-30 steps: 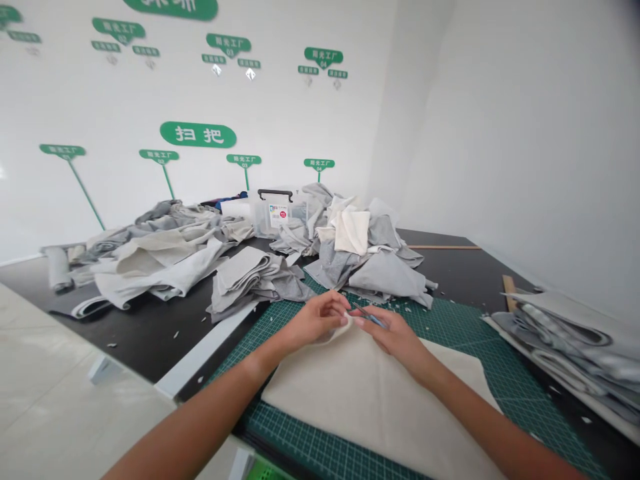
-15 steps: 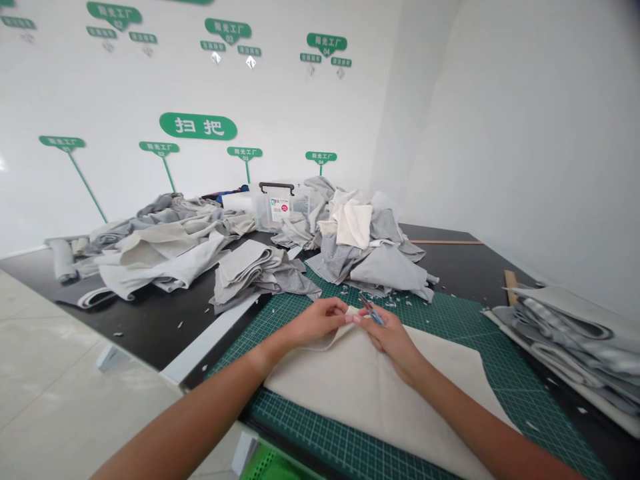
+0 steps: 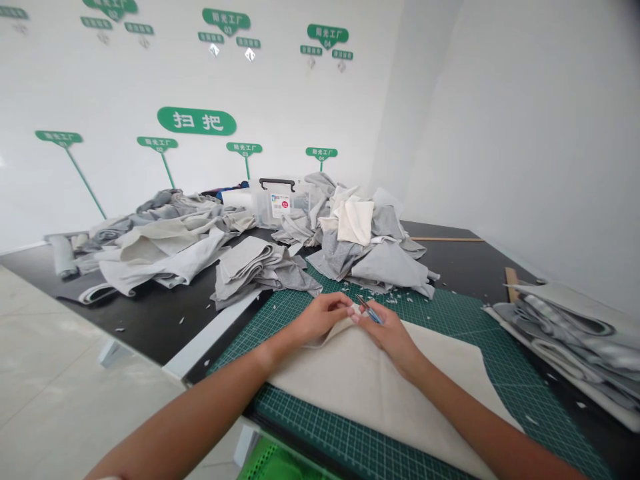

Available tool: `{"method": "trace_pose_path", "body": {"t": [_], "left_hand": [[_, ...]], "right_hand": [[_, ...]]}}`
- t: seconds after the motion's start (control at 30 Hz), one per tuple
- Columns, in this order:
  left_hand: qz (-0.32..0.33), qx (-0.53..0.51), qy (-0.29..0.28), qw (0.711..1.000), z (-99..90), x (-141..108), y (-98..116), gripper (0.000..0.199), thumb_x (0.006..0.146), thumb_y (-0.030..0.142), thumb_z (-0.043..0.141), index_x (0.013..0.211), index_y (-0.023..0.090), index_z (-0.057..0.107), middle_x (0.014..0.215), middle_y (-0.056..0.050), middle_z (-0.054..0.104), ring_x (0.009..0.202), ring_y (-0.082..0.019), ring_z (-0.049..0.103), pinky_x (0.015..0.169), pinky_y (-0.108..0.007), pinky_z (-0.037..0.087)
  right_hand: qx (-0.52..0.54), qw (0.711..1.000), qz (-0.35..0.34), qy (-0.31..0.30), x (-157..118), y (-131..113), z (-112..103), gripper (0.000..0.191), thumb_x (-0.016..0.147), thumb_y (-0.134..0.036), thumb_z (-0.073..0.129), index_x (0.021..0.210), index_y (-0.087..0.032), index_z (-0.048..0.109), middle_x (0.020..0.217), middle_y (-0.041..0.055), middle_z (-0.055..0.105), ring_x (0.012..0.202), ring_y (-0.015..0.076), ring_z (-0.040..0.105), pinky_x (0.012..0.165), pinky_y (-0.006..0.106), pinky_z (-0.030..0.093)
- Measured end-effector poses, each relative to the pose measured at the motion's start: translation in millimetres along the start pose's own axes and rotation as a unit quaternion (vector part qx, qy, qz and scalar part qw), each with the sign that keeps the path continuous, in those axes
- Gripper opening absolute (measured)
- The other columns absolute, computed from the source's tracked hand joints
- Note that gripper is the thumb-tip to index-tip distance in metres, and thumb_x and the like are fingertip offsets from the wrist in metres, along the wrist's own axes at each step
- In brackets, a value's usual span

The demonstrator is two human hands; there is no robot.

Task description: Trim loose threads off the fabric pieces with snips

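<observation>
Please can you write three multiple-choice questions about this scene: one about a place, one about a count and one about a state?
1. Where does the flat beige cloth sheet lie?
A) on the green grid cutting mat
B) on the floor
C) in a basket

2. How many green signs on stems stand below the large green sign?
A) two
B) four
C) seven

3. What is the right hand doing?
A) resting flat and empty
B) pressing a ruler
C) holding small blue-handled scissors

Answers:
1 A, the cloth is spread over the mat's grid.
2 B, four stand in a row.
3 C, the scissors sit in its fingertips.
</observation>
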State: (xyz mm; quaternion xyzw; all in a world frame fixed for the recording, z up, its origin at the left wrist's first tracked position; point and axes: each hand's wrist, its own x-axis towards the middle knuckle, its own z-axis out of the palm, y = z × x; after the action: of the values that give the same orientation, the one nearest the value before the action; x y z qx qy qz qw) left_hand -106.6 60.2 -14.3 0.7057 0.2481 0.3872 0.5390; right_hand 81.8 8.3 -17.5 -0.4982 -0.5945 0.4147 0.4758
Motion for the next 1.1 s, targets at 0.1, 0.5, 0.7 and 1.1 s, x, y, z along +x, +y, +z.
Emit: {"method": "trace_pose_path", "body": {"t": [0.1,0.5,0.7,1.1], "left_hand": [[-0.001,0.001,0.015,1.0,-1.1,0,-1,0.03,0.087,0.04,0.065,0.1,0.013,0.071,0.101,-0.009,0.072,0.091,-0.019,0.064,0.081,-0.027,0.045],[-0.008,-0.011,0.038,0.999,-0.6,1,-3,0.036,0.084,0.045,0.067,0.098,0.013,0.073,0.097,-0.009,0.072,0.089,-0.019,0.063,0.081,-0.027,0.045],[-0.016,0.008,0.035,0.999,-2.8,0,-7,0.035,0.086,0.045,0.065,0.097,0.012,0.074,0.094,-0.008,0.072,0.085,-0.018,0.062,0.078,-0.026,0.043],[-0.003,0.032,0.063,0.997,-2.6,0,-1,0.031,0.086,0.041,0.065,0.094,0.013,0.072,0.09,-0.006,0.07,0.082,-0.017,0.06,0.075,-0.025,0.041]], "right_hand": [[0.019,0.999,0.04,-0.004,-1,0,0,0.042,0.08,-0.058,0.068,0.095,-0.019,0.067,0.056,-0.0057,0.044,0.046,0.0081,0.028,0.045,0.023,0.02],[0.024,0.999,0.043,-0.016,-2,0,1,0.041,0.085,-0.059,0.064,0.095,-0.02,0.068,0.053,-0.0068,0.04,0.045,0.0082,0.025,0.044,0.023,0.017],[-0.013,0.999,0.041,0.019,-1,1,-2,0.039,0.083,-0.057,0.067,0.092,-0.018,0.07,0.052,-0.0056,0.04,0.046,0.0083,0.026,0.046,0.024,0.019],[-0.04,0.998,-0.032,0.044,1,0,3,0.034,0.082,-0.052,0.068,0.088,-0.019,0.068,0.091,0.0031,0.067,0.084,0.0197,0.057,0.069,0.025,0.042]]}}
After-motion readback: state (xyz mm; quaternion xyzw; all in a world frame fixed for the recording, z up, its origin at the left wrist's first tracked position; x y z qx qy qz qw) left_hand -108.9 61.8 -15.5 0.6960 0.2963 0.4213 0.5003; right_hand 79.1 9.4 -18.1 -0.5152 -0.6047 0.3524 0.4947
